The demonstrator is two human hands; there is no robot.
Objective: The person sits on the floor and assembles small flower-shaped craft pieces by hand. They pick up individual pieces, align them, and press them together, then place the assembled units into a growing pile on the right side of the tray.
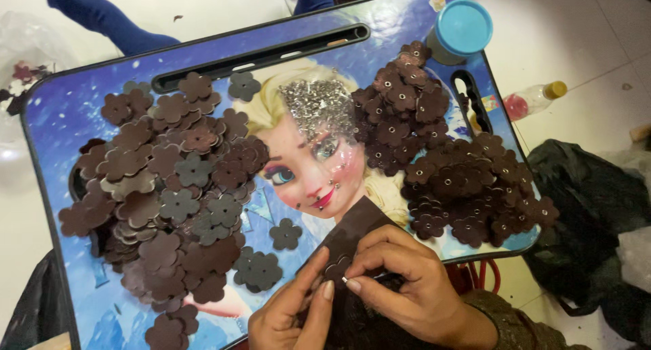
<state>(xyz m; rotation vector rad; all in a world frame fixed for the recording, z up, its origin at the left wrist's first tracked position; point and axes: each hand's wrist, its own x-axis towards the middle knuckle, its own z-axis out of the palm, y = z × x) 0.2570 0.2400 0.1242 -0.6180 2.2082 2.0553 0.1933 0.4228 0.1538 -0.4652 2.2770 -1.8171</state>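
Even, soft indoor light, mild glare on the glossy tray, slightly soft focus throughout.

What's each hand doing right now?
Left hand: pinched shut on the brown flower piece.
Right hand: shut on a small metal rivet at that piece.

Two flower piles, one cup

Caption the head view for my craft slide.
Both hands press a rivet into a brown flower cutout over a tray.
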